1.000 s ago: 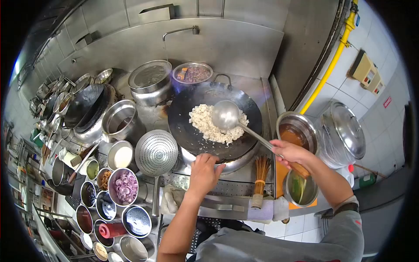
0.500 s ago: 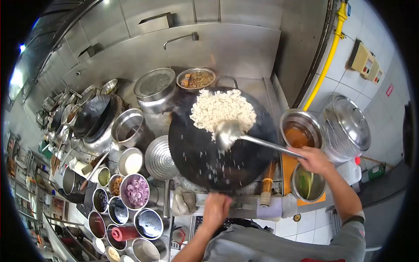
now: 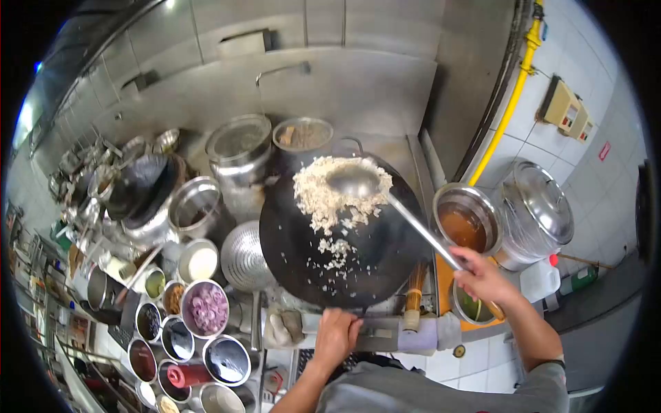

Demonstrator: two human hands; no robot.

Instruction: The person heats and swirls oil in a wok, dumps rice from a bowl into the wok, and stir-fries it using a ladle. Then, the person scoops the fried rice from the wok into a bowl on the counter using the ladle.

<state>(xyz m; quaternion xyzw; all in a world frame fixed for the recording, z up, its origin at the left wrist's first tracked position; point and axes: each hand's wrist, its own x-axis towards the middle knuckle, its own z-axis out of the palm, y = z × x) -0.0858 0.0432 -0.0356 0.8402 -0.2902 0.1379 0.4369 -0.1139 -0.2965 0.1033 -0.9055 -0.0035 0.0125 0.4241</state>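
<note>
Head view: my left hand [image 3: 336, 337] was clenched on the near edge of the wok [image 3: 296, 265], and my right hand [image 3: 485, 279] grasped the ladle [image 3: 354, 182] by its handle, its bowl over the rice [image 3: 310, 189] heaped toward the far side, loose grains scattered nearer me. The wok sat mid-view, strainer [image 3: 242, 256] just beside it on the left, brush [image 3: 413, 303] by its near right rim, onions [image 3: 208, 308] in a container farther left.
</note>
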